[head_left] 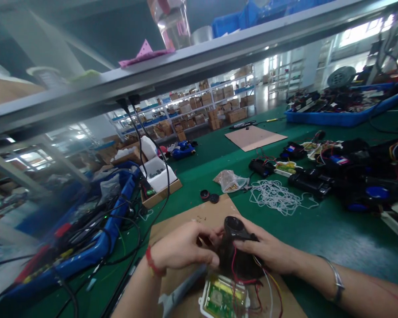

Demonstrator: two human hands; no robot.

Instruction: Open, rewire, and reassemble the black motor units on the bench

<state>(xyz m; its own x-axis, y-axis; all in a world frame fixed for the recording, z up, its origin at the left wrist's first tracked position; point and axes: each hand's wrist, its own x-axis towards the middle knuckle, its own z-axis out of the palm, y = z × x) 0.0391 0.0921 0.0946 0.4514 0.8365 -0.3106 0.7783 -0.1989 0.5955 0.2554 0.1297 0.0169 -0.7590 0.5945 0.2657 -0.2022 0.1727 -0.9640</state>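
Observation:
My right hand point(265, 245) is wrapped round a black plastic housing point(234, 256) with a round opening at its top. Red, yellow and white wires run out of the housing toward a green circuit board point(223, 298) in a pale frame just below. On the housing's left side, my left hand point(189, 245) has its thumb and fingers curled close against it; whether they pinch a small part is hidden. A grey tool-like shaft point(182, 289) lies under the left hand. Everything sits over a cardboard sheet point(172, 223).
Ahead lie two small black round parts point(208, 196), a plastic bag of small brass-coloured pieces point(230, 181) and tangled white cord point(275, 196). Black housings with wires point(311, 181) crowd the right. A blue bin point(99, 247) stands left, beside hanging black cables point(167, 176). A shelf point(199, 55) crosses overhead.

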